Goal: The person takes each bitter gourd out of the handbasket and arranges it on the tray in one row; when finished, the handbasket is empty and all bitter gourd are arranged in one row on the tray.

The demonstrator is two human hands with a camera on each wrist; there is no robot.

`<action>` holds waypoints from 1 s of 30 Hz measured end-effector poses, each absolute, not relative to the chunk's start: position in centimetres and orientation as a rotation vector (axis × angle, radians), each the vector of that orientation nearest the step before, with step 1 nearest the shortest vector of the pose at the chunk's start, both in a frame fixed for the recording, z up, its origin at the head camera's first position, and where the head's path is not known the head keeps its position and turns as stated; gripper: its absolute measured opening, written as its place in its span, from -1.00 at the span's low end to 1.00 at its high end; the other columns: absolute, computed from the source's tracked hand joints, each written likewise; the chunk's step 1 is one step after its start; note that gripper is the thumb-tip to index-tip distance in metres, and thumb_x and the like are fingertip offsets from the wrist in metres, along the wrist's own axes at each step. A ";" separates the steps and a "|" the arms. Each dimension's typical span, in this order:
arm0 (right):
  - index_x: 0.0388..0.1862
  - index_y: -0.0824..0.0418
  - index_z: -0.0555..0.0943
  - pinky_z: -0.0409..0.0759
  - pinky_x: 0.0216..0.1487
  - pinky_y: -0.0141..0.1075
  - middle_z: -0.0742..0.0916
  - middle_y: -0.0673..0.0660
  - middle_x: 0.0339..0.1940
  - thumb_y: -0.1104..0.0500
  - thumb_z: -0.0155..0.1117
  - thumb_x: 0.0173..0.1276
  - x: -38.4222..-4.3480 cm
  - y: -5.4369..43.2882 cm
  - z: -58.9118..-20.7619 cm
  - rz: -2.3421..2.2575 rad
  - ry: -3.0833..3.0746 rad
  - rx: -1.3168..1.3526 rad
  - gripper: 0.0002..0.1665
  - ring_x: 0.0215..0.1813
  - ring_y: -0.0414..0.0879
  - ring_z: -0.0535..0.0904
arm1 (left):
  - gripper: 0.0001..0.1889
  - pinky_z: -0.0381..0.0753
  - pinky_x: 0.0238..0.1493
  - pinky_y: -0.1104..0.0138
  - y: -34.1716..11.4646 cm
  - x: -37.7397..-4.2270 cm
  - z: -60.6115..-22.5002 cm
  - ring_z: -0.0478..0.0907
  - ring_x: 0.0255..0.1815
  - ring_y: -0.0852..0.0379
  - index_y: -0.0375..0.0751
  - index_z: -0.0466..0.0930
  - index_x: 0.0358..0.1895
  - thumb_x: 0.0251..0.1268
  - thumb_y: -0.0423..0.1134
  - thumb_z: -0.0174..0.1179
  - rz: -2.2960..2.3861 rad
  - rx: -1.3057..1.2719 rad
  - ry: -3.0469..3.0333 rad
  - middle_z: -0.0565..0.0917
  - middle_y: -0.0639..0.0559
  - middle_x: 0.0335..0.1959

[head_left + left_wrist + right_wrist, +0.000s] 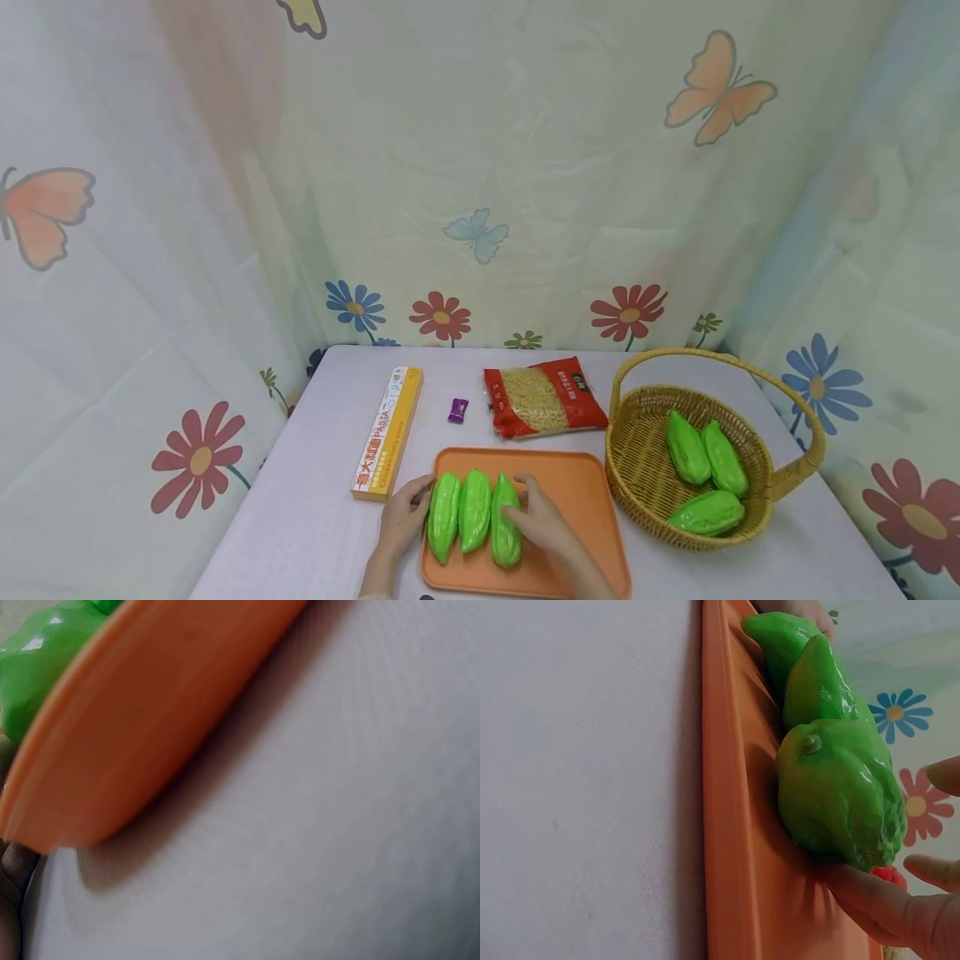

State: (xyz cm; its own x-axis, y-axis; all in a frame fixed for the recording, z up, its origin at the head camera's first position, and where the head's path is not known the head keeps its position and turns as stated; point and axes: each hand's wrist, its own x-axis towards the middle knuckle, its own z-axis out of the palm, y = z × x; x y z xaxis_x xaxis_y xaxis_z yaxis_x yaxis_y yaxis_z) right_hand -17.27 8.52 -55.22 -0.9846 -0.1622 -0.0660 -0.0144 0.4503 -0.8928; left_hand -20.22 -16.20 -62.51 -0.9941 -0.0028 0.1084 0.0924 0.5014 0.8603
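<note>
Three glossy green gourds lie side by side in an orange tray (577, 500): a left one (444, 517), a middle one (475, 512) and a right one (506, 525). My left hand (402, 515) is at the tray's left rim, its fingertips close against the left gourd. At the right gourd, my right hand (546, 523) has its fingers spread. In the right wrist view, one fairly straight finger (877, 896) touches that gourd's underside. The left wrist view shows mostly the tray's outer wall (150, 720), with the left hand only just visible at the edge.
A wicker basket (626, 492) with a tall handle stands to the right, holding three more green gourds (708, 512). Behind the tray lie a red bag of pasta (536, 400) and a small purple wrapped candy (458, 410). A yellow-and-white pasta box (390, 433) lies at left.
</note>
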 end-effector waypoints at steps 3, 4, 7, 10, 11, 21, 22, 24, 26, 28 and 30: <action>0.20 0.46 0.23 0.49 -0.09 0.04 0.57 0.34 -0.15 0.17 0.27 0.19 -17.4 8.7 -55.3 -1.562 2.534 -0.174 -0.30 -0.06 0.22 0.49 | -0.70 0.54 -0.17 0.43 -16.3 -20.3 -62.6 0.54 -0.14 0.20 -0.02 0.55 0.07 0.27 -0.19 0.12 -1.533 -0.068 -2.644 0.61 0.09 -0.05; 0.20 0.46 0.23 0.49 -0.09 0.03 0.57 0.35 -0.15 0.17 0.26 0.20 -17.4 8.7 -55.3 -1.558 2.531 -0.181 -0.31 -0.06 0.22 0.49 | -0.70 0.54 -0.17 0.43 -16.3 -20.3 -62.6 0.53 -0.14 0.21 -0.01 0.55 0.07 0.28 -0.19 0.12 -1.534 -0.063 -2.647 0.61 0.10 -0.05; 0.19 0.47 0.24 0.51 -0.11 0.02 0.58 0.36 -0.15 0.15 0.26 0.20 -17.5 8.9 -55.4 -1.538 2.538 -0.196 -0.31 -0.07 0.23 0.50 | -0.70 0.54 -0.17 0.42 -16.3 -20.3 -62.6 0.53 -0.15 0.21 -0.01 0.55 0.08 0.28 -0.19 0.11 -1.536 -0.063 -2.652 0.60 0.10 -0.03; 0.18 0.46 0.25 0.52 -0.12 0.01 0.58 0.35 -0.15 0.16 0.26 0.20 -17.6 9.0 -55.5 -1.532 2.542 -0.188 -0.32 -0.08 0.22 0.51 | -0.70 0.54 -0.17 0.42 -16.3 -20.3 -62.6 0.53 -0.15 0.21 -0.02 0.55 0.07 0.28 -0.21 0.11 -1.534 -0.066 -2.648 0.60 0.09 -0.02; 0.18 0.46 0.25 0.52 -0.12 0.02 0.58 0.35 -0.16 0.16 0.26 0.19 -17.6 9.1 -55.5 -1.531 2.546 -0.184 -0.33 -0.08 0.23 0.51 | -0.70 0.55 -0.17 0.41 -16.3 -20.2 -62.6 0.53 -0.15 0.20 -0.03 0.55 0.07 0.28 -0.22 0.11 -1.531 -0.075 -2.643 0.60 0.08 -0.02; 0.17 0.44 0.29 0.54 -0.14 -0.01 0.56 0.37 -0.14 0.21 0.23 0.20 -17.7 9.8 -55.3 -1.579 2.550 -0.109 -0.39 -0.06 0.24 0.49 | -0.70 0.53 -0.16 0.44 -16.2 -20.1 -62.5 0.54 -0.10 0.17 -0.02 0.55 0.07 0.27 -0.18 0.12 -1.555 -0.050 -2.647 0.60 0.07 -0.01; 0.17 0.43 0.29 0.54 -0.15 -0.03 0.56 0.37 -0.14 0.22 0.22 0.20 -17.8 9.9 -55.2 -1.580 2.558 -0.111 -0.40 -0.07 0.23 0.50 | -0.70 0.53 -0.15 0.44 -16.2 -20.1 -62.5 0.54 -0.10 0.16 -0.02 0.55 0.07 0.27 -0.17 0.12 -1.554 -0.052 -2.649 0.60 0.07 -0.01; 0.18 0.42 0.28 0.55 -0.18 -0.06 0.55 0.36 -0.12 0.22 0.20 0.21 -17.9 10.1 -54.9 -1.587 2.559 -0.111 -0.40 -0.10 0.20 0.51 | -0.70 0.54 -0.15 0.42 -16.2 -20.1 -62.5 0.54 -0.10 0.15 -0.04 0.55 0.07 0.27 -0.18 0.13 -1.547 -0.063 -2.641 0.60 0.06 -0.01; 0.19 0.40 0.28 0.55 -0.20 -0.08 0.55 0.37 -0.10 0.22 0.19 0.22 -18.0 10.5 -54.5 -1.588 2.561 -0.121 -0.40 -0.14 0.18 0.53 | -0.70 0.55 -0.15 0.40 -16.2 -20.1 -62.5 0.55 -0.09 0.13 -0.05 0.55 0.06 0.26 -0.17 0.13 -1.527 -0.077 -2.635 0.60 0.04 -0.01; 0.21 0.37 0.28 0.55 -0.23 -0.11 0.54 0.36 -0.06 0.20 0.19 0.22 -18.1 11.0 -54.1 -1.576 2.566 -0.117 -0.40 -0.15 0.14 0.54 | -0.70 0.55 -0.15 0.39 -16.2 -20.2 -62.6 0.55 -0.09 0.14 -0.03 0.56 0.06 0.26 -0.16 0.13 -1.519 -0.075 -2.631 0.60 0.05 -0.01; 0.21 0.35 0.29 0.56 -0.22 -0.12 0.53 0.36 -0.02 0.20 0.18 0.23 -18.3 11.6 -53.7 -1.593 2.549 -0.108 -0.41 -0.13 0.12 0.53 | -0.70 0.55 -0.15 0.40 -16.2 -20.2 -62.7 0.55 -0.09 0.15 -0.01 0.56 0.05 0.26 -0.16 0.13 -1.517 -0.069 -2.633 0.60 0.07 -0.01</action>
